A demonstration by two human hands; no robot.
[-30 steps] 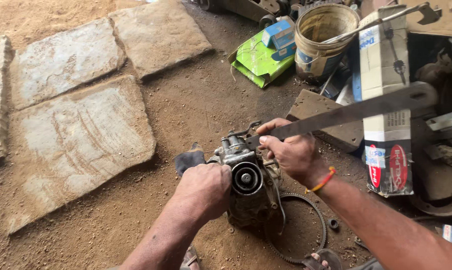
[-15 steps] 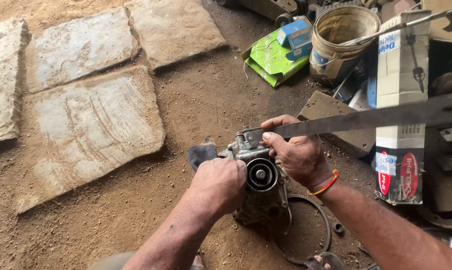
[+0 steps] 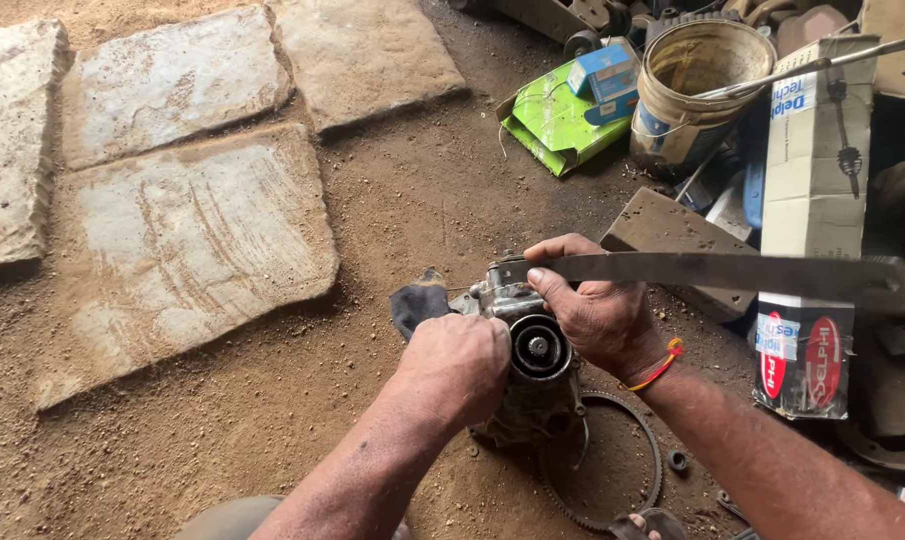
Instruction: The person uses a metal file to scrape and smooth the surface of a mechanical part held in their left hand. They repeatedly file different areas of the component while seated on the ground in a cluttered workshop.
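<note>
Both of your hands are on the metal engine part (image 3: 533,375), which stands on the dirt ground (image 3: 303,420) at lower centre. Your left hand (image 3: 458,365) is clenched around its left side, beside the round pulley (image 3: 540,347) on its face. Your right hand (image 3: 598,310) grasps the upper right of the part, thumb laid along a long flat metal bar (image 3: 733,272) that runs off to the right. A dark rag (image 3: 420,303) lies just left of the part. A toothed belt (image 3: 623,470) lies curled on the ground at its base. Flat stone slabs (image 3: 193,250) lie well apart to the left; a dirty bucket (image 3: 698,90) and a green box (image 3: 558,120) sit beyond.
</note>
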